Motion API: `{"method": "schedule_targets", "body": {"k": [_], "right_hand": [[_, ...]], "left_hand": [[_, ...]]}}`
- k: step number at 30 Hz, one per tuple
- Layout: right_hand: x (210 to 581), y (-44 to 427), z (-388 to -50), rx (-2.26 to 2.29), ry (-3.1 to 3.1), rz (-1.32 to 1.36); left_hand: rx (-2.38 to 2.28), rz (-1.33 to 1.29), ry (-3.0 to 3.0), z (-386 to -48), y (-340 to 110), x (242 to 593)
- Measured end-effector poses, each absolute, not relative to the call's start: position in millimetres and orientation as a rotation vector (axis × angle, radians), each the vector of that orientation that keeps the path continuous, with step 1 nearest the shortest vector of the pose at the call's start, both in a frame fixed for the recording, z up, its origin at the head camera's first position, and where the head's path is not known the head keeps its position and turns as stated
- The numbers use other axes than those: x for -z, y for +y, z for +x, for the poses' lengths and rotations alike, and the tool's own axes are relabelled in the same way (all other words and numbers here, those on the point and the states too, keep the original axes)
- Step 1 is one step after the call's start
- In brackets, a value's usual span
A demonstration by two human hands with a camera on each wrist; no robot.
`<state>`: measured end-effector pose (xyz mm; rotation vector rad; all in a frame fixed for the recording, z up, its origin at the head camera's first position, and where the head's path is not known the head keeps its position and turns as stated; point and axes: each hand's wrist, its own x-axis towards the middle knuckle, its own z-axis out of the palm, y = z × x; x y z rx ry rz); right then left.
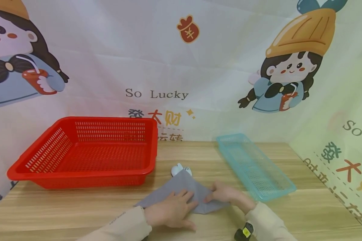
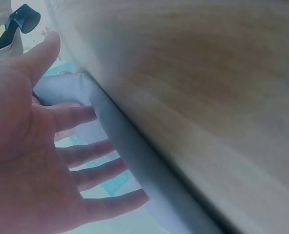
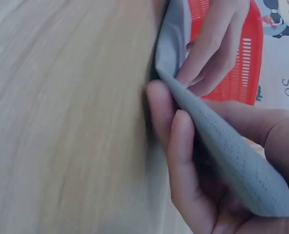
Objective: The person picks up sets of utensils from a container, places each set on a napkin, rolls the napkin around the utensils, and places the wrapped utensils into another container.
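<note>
Fingers (image 2: 86, 152) of the left hand (image 1: 173, 207) are spread and nearly straight, touching a folded grey cloth (image 1: 182, 182); those of the right hand (image 1: 224, 194) curl, pinching the cloth's right part against the thumb. The cloth lies on a wood-grain table (image 1: 205, 229), its pointed far corner partly covering a pale spoon (image 1: 175, 170) and fork (image 1: 187, 170). Left of it stands a red basket (image 1: 90, 181); to the right, a slim blue basket (image 1: 253, 164). Behind hangs a white backdrop (image 1: 217, 67) printed with cartoon figures. Both forearms reach forward in cream sleeves (image 1: 120, 226), the left hand palm down.
</note>
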<state>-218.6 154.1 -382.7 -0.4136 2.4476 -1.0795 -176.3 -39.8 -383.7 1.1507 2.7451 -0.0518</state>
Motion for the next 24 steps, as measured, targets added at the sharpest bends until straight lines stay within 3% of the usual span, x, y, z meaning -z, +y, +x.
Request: {"method": "schedule_targets", "body": {"k": [10, 18, 24], "right_hand": [[375, 153, -216, 1.135, 2.305, -0.425], [367, 146, -214, 1.023, 2.591, -0.365], [359, 140, -212, 1.065, 2.5, -0.554]], "left_hand": [[0.034, 1.179, 2.77, -173, -41, 383], [0.036, 1.164, 2.75, -172, -43, 382], [0.019, 1.137, 2.695, -174, -44, 384]]}}
